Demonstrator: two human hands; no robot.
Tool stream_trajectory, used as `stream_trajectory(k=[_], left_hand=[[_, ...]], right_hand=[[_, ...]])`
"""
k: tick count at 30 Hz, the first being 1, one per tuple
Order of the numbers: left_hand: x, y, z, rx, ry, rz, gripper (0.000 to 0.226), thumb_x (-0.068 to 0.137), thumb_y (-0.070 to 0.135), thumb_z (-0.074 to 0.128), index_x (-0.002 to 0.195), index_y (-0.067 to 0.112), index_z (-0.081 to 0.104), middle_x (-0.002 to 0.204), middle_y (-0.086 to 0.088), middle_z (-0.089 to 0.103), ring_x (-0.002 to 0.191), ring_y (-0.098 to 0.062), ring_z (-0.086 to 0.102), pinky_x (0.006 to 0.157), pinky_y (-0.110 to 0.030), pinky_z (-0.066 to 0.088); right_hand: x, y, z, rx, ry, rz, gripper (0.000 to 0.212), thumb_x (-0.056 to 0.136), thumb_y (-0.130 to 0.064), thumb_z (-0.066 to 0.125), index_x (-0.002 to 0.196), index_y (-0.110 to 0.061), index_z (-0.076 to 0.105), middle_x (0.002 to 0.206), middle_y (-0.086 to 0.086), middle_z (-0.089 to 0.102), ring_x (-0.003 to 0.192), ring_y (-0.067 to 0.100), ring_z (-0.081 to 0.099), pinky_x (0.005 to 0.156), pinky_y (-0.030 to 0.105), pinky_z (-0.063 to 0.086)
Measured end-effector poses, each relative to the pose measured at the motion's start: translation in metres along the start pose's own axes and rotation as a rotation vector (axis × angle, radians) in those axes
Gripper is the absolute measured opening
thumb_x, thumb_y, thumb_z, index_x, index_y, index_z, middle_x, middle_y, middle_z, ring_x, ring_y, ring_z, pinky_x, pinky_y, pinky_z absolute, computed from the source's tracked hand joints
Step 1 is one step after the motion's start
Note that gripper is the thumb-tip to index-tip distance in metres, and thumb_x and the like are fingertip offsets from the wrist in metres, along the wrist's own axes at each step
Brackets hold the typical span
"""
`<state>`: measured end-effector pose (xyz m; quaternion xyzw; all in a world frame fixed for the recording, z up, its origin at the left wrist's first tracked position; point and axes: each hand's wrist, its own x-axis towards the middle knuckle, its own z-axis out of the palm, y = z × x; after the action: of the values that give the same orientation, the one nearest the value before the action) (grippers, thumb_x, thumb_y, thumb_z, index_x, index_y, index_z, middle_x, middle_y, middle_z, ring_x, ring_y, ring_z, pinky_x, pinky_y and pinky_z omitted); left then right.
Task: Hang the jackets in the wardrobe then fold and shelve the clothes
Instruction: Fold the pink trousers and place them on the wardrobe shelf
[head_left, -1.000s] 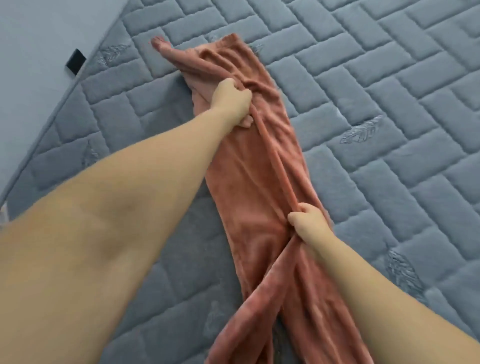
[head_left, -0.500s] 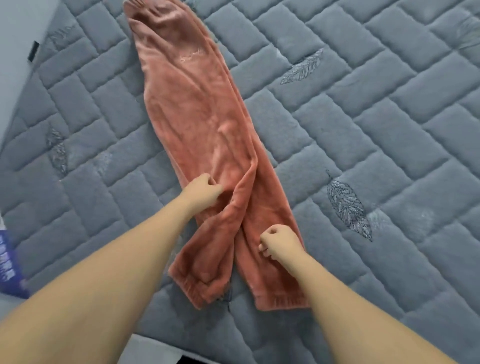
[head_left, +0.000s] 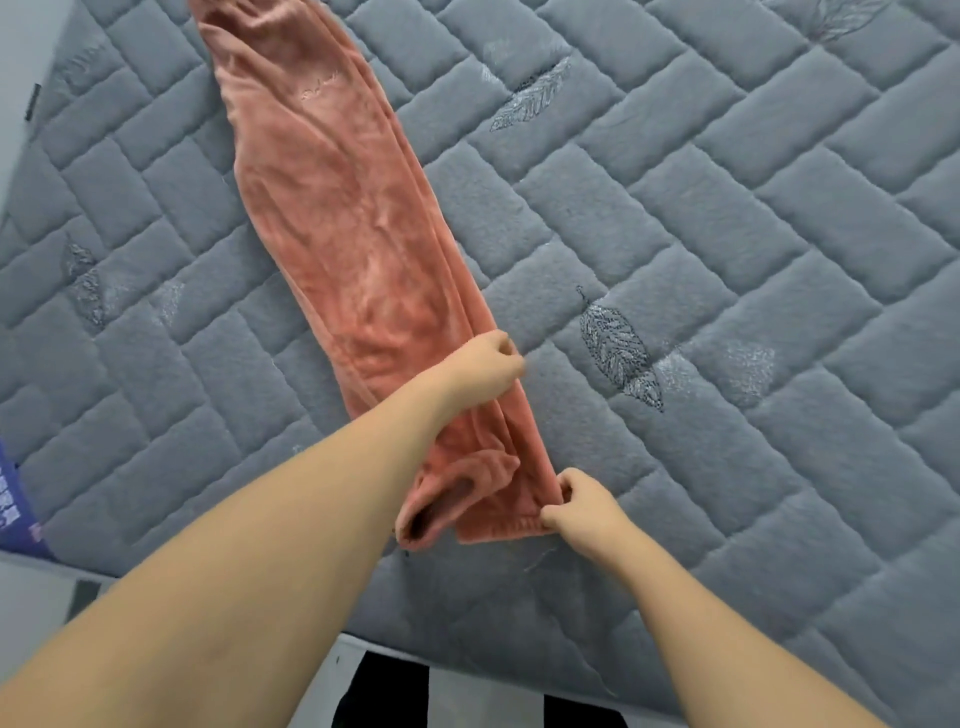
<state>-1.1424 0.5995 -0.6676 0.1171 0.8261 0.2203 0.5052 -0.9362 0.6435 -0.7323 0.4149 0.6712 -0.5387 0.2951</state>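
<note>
A pair of pink fleece trousers (head_left: 337, 208) lies lengthwise on the grey quilted mattress (head_left: 727, 234), one leg folded over the other. The waist is at the top left and the cuffs are near the front edge. My left hand (head_left: 483, 366) grips the right edge of the upper leg, a little above the cuffs. At the cuff of the lower leg, my right hand (head_left: 582, 509) pinches the right corner. The other cuff bunches up just left of it.
The mattress's front edge runs along the bottom, with a black and white striped floor piece (head_left: 395, 686) below it. A blue printed object (head_left: 15, 509) sits at the left edge. A pale wall borders the mattress at the top left.
The two legs, spread apart before, now lie one over the other. My left hand has carried its leg to the right, and my right hand has slid down to the cuff.
</note>
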Motion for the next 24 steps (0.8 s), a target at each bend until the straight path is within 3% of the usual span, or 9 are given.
stream_trajectory(k=[2,5,8,10,12,14,16,20,24], left_hand=[[0.003,-0.012,-0.009,0.455,0.153,-0.098,0.031,0.090,0.036,0.052,0.109,0.012,0.058,0.106,-0.010,0.064,0.098,-0.033,0.063,0.079,-0.034,0.050],[-0.010,-0.032,-0.008,0.315,-0.133,-0.381,0.043,0.094,0.042,0.052,0.113,0.004,0.052,0.099,-0.017,0.068,0.084,-0.037,0.071,0.072,-0.043,0.059],[-0.003,-0.043,0.002,0.580,0.064,-0.008,0.029,0.092,0.023,0.048,0.119,0.014,0.042,0.112,-0.015,0.061,0.097,-0.037,0.064,0.074,-0.044,0.054],[0.006,-0.046,-0.006,1.026,0.278,0.313,0.040,0.091,0.022,0.047,0.130,0.027,0.041,0.134,-0.007,0.045,0.117,-0.033,0.048,0.085,-0.043,0.045],[0.016,-0.043,-0.021,1.261,0.262,0.402,0.043,0.093,0.022,0.044,0.134,0.035,0.043,0.150,0.000,0.030,0.129,-0.029,0.035,0.092,-0.043,0.039],[0.025,-0.043,-0.033,1.293,0.158,0.400,0.039,0.096,0.019,0.040,0.130,0.035,0.049,0.151,0.004,0.028,0.127,-0.027,0.036,0.087,-0.041,0.042],[0.027,-0.033,-0.041,1.203,0.059,0.455,0.031,0.097,0.017,0.039,0.122,0.030,0.053,0.138,0.004,0.042,0.116,-0.028,0.047,0.083,-0.040,0.046],[0.029,-0.008,-0.039,0.932,0.171,0.552,0.008,0.093,0.016,0.043,0.093,0.024,0.041,0.109,-0.003,0.054,0.102,-0.032,0.057,0.078,-0.046,0.048],[0.031,-0.015,-0.013,0.970,0.032,0.374,0.055,0.088,0.017,0.052,0.139,0.028,0.038,0.146,-0.002,0.029,0.122,-0.032,0.041,0.098,-0.047,0.043]], right_hand=[[-0.002,-0.002,0.001,0.064,0.028,-0.034,0.022,0.074,-0.015,0.061,0.087,-0.023,0.045,0.076,-0.007,0.056,0.065,0.008,0.050,0.052,0.023,0.034],[-0.009,-0.001,0.001,0.111,0.102,-0.095,0.031,0.078,-0.008,0.054,0.093,-0.023,0.032,0.078,-0.004,0.052,0.067,0.015,0.049,0.058,0.032,0.035],[-0.022,-0.002,0.010,0.022,0.278,-0.221,0.021,0.082,-0.014,0.054,0.087,-0.024,0.036,0.093,0.000,0.049,0.086,0.023,0.049,0.073,0.037,0.039],[-0.031,-0.005,0.022,-0.194,0.347,-0.227,0.024,0.085,-0.046,0.054,0.074,-0.027,0.045,0.096,-0.004,0.042,0.097,0.022,0.043,0.085,0.037,0.040],[-0.036,-0.008,0.036,-0.376,0.249,-0.142,0.051,0.075,-0.079,0.042,0.075,-0.029,0.054,0.102,-0.006,0.035,0.101,0.019,0.035,0.092,0.036,0.037],[-0.036,-0.010,0.047,-0.431,0.169,-0.086,0.054,0.074,-0.080,0.045,0.083,-0.028,0.060,0.111,-0.004,0.031,0.109,0.022,0.031,0.099,0.038,0.035],[-0.033,-0.015,0.048,-0.290,0.172,-0.063,0.028,0.083,-0.053,0.055,0.081,-0.025,0.061,0.116,-0.002,0.034,0.115,0.025,0.036,0.102,0.038,0.036],[-0.028,-0.022,0.022,0.061,0.244,0.058,0.021,0.086,-0.026,0.049,0.070,-0.014,0.051,0.089,0.004,0.057,0.088,0.031,0.057,0.081,0.040,0.049],[-0.020,-0.018,0.008,-0.304,0.106,0.209,0.036,0.089,-0.036,0.053,0.117,-0.015,0.045,0.125,0.009,0.053,0.116,0.033,0.054,0.093,0.041,0.044]])
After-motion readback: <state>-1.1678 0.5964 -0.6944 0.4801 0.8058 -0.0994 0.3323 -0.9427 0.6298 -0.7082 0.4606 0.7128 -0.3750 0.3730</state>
